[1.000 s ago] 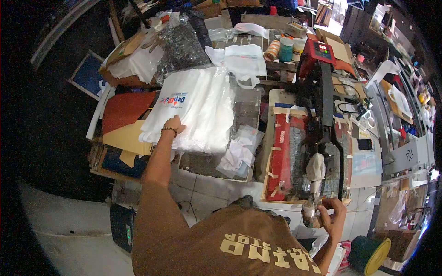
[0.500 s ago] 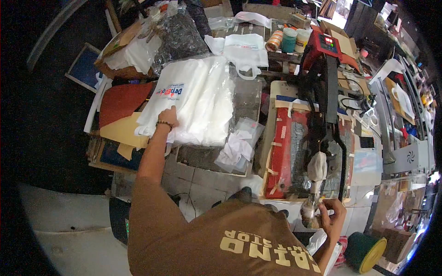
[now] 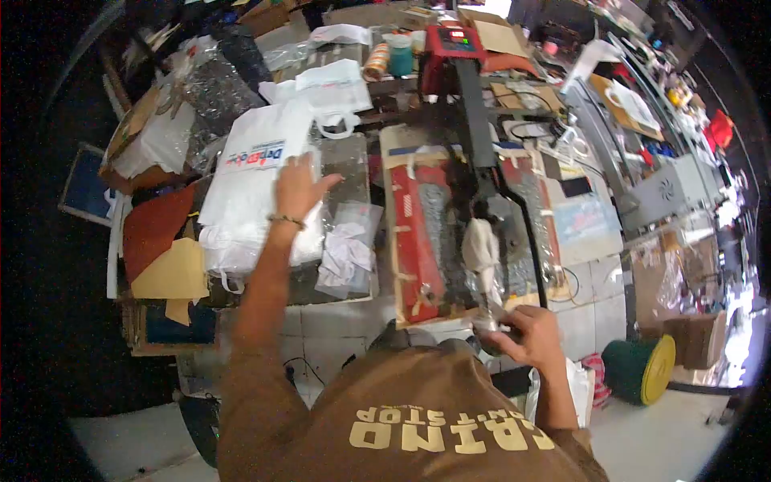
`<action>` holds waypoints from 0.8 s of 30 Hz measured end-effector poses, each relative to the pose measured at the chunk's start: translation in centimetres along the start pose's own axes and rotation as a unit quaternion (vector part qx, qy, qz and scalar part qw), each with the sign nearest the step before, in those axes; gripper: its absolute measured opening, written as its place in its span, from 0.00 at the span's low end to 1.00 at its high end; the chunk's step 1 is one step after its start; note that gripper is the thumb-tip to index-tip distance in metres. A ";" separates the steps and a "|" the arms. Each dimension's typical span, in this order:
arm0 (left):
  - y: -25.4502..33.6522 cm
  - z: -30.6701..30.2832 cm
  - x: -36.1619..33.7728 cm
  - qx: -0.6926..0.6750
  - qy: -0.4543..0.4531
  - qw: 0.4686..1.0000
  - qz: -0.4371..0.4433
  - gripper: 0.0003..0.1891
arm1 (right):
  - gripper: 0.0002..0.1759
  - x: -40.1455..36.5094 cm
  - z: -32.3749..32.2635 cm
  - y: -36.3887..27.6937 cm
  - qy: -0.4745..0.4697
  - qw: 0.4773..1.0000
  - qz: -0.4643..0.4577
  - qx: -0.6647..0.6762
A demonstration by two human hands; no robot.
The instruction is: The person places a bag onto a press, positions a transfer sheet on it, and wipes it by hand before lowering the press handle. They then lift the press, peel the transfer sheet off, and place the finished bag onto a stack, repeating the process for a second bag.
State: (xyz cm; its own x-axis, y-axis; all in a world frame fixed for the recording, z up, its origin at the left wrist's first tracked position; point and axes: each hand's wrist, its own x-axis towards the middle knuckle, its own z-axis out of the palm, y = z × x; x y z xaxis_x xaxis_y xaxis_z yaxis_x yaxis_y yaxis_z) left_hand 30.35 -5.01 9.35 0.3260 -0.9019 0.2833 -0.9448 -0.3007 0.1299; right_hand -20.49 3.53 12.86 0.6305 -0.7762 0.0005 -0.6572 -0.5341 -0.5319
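My left hand (image 3: 299, 191), with a beaded bracelet at the wrist, rests on the right part of a stack of white bags (image 3: 233, 177), fingers spread, just below blue and red print. My right hand (image 3: 526, 333) is closed at the wrapped lower end of a heat press handle (image 3: 481, 245); whether it grips the wrapping is hard to make out. The press's black arm (image 3: 475, 120) runs up to a red control box (image 3: 454, 48) with a lit display. Below the arm lies a red and grey taped platen (image 3: 418, 241).
Another printed white bag (image 3: 333, 84) lies behind the stack, near jars (image 3: 400, 56). Crumpled white pieces in clear plastic (image 3: 347, 253) sit between stack and press. A phone (image 3: 575, 187) lies right of the press, and a green bin (image 3: 634, 369) stands on the floor.
The view has shifted to the right. My left hand has gone from a pointing finger to spread fingers and moved to the stack's right part. My right hand has come closer to the wrapped handle end.
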 end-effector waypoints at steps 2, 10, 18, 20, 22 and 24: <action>11.0 -0.7 -1.8 -0.366 -0.092 0.925 0.043 0.37 | 0.29 -0.3 0.7 -0.3 -0.034 0.999 0.012 -0.034; 29.1 9.1 -5.5 -0.598 -0.087 0.778 -0.171 0.42 | 0.36 -0.9 1.2 1.3 0.009 0.987 -0.141 -0.079; 29.1 -4.6 0.4 -0.533 -0.105 0.838 -0.048 0.34 | 0.34 -0.4 -16.0 -7.4 0.092 0.956 -0.249 -0.128; 27.8 -8.0 -0.5 -0.600 -0.011 0.799 -0.034 0.30 | 0.34 1.5 -20.3 -9.0 0.188 0.924 -0.270 -0.197; 26.8 -14.8 -4.6 -0.622 0.112 0.775 -0.034 0.23 | 0.25 4.3 -25.6 -12.2 0.244 0.923 -0.244 -0.172; 25.2 -19.5 -8.4 -0.608 0.243 0.756 -0.010 0.17 | 0.25 7.4 -29.7 -14.1 0.299 0.894 -0.279 -0.183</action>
State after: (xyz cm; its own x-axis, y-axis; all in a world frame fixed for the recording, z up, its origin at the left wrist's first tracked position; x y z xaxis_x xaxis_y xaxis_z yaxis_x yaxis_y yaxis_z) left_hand 4.37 1.06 28.78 0.5916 -0.5921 0.5471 -0.3074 0.4617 0.8321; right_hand -18.82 -4.62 45.56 0.6404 -0.3360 0.6906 -0.4698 -0.8827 0.0061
